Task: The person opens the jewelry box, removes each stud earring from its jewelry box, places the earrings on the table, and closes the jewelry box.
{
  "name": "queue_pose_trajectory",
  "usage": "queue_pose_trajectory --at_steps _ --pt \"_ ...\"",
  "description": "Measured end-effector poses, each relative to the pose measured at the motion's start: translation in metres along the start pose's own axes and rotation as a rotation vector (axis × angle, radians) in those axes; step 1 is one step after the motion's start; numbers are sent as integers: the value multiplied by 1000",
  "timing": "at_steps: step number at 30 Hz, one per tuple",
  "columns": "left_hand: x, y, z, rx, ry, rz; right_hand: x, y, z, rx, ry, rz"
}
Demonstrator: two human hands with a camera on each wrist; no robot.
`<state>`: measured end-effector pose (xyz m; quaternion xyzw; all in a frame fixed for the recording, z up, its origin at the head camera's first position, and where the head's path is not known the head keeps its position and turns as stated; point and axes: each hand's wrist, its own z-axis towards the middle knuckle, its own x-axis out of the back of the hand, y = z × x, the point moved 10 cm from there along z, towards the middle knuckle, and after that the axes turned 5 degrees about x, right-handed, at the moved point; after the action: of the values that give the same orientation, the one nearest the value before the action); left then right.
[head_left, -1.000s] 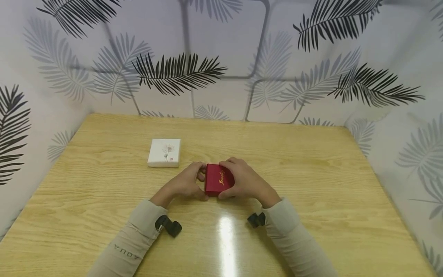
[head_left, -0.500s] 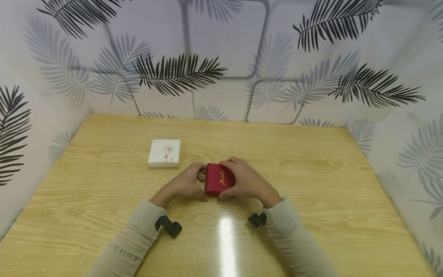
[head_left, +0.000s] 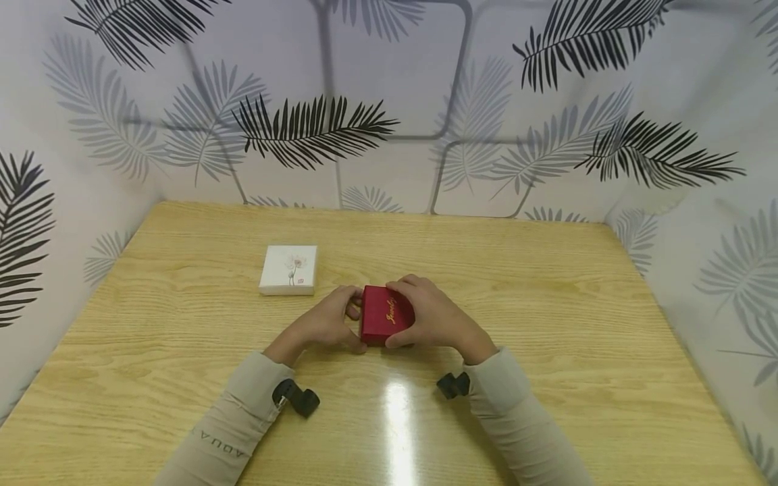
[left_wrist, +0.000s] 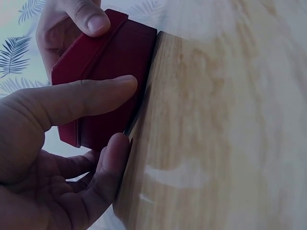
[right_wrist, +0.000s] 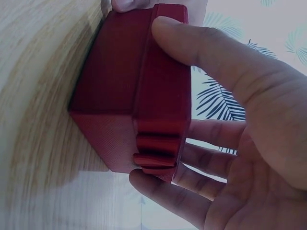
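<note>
Between both hands, a dark red jewelry box (head_left: 378, 314) with gold lettering on top rests on the wooden table. My left hand (head_left: 329, 318) grips its left end, thumb on the near side; in the left wrist view that thumb (left_wrist: 91, 98) lies along the lower part of the box (left_wrist: 120, 62). From the right end, my right hand (head_left: 433, 314) holds the lid, thumb near and fingertips on the far side. The right wrist view shows the thumb (right_wrist: 192, 40) on the lid (right_wrist: 165, 91) and a folded ribbon (right_wrist: 157, 151) on its end. The lid looks seated on the base.
A flat white box (head_left: 289, 270) with a flower print lies farther back to the left. A leaf-patterned wall covering (head_left: 389, 162) rises behind and beside the table (head_left: 547, 304). Both wrists carry small black cameras (head_left: 304, 401).
The red jewelry box and my right hand have shifted very slightly to the right. The grip of both hands looks the same, and the white box stays in place.
</note>
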<state>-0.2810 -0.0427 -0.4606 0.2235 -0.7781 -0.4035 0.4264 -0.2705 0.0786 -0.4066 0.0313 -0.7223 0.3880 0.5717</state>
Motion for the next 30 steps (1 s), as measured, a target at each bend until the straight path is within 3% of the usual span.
queue_pose_trajectory --at_steps 30 --pt "1 1 -2 10 1 -28 31 12 -7 -21 114 15"
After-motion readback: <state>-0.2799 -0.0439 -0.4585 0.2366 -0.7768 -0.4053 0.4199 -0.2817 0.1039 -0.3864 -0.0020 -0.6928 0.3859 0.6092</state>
